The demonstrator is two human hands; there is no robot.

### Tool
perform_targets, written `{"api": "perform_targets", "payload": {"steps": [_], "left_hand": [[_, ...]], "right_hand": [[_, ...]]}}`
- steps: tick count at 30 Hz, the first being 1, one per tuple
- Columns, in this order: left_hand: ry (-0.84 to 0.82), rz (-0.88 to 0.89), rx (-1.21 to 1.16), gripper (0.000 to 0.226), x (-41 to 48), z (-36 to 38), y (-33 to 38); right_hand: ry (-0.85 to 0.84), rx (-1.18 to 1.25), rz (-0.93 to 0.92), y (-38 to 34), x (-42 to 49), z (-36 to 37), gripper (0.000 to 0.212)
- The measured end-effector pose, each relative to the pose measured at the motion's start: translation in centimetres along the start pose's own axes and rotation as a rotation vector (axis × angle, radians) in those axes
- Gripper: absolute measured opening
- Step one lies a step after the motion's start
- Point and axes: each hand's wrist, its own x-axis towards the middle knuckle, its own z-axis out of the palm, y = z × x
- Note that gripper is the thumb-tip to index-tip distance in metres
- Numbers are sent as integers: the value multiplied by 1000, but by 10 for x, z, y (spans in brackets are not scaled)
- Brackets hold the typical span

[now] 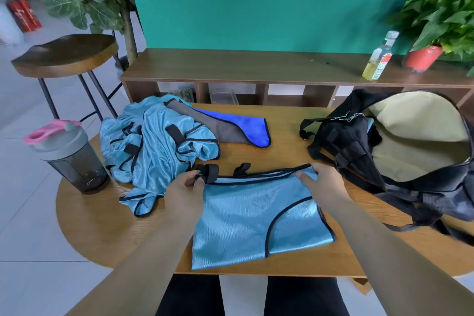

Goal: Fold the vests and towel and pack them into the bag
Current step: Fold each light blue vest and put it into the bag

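Pinching the far edge of the blue vest [256, 218] lying flat on the bench [282, 151], the left hand [186, 188] holds its black strap [209, 172] and the right hand [322, 181] its corner, nearer the open bag [346, 136] on the right.

Soft, even daylight fills the scene, bright and without harsh glare. The flat vest [256, 218] shows a satin sheen, strongest toward the counter's [102, 226] front edge. The potted plant [441, 15] throws a soft shadow leftward on the green wall [256, 2]. Wide-angle distortion tilts the shelf [230, 67] and stretches the corners. The bag [436, 200] at the right edge and the fire extinguisher [24, 14] at far left look smeared and soft.
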Motion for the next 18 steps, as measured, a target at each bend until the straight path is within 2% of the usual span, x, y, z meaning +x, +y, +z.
{"api": "perform_targets", "payload": {"steps": [4, 7, 10, 12, 18], "left_hand": [[-19, -16, 114, 23, 3, 1, -11], [-39, -54, 20, 30, 4, 1, -11], [-85, -67, -35, 41, 4, 0, -14], [-107, -49, 8, 44, 4, -2, -14], [-37, -19, 141, 30, 0, -2, -5]], "right_hand": [[-61, -60, 50, 2, 1, 2, 40], [-48, -92, 68, -5, -4, 4, 32], [-1, -69, 73, -8, -9, 7, 57], [6, -63, 69, -8, -13, 8, 59], [74, -105, 146, -12, -18, 13, 53]]}}
